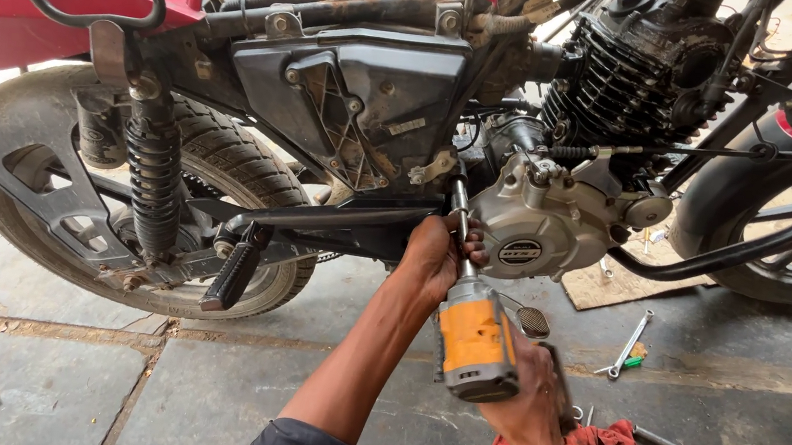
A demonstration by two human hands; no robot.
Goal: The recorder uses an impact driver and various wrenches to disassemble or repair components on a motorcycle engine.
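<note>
Head view: left hand (pixel 433 255) steadies extension bar (pixel 461 229); right hand (pixel 529 400) clasps orange driver (pixel 474 341).

Round dark badge (pixel 519 253) on the silver engine cover (pixel 550 230); no packages.

Your left hand (pixel 436 255) wrapped the extension shaft (pixel 461 229) just left of the engine cover (pixel 535 231), under the side panel (pixel 359 103). Nearer you, your right hand (pixel 529 395) held the impact wrench (pixel 474 341). A rag (pixel 602 444) lay right of it on the floor (pixel 61 384), a spanner (pixel 631 344) farther right. The shock absorber (pixel 153 180) stood far left, before the rear wheel (pixel 218 157).
</note>
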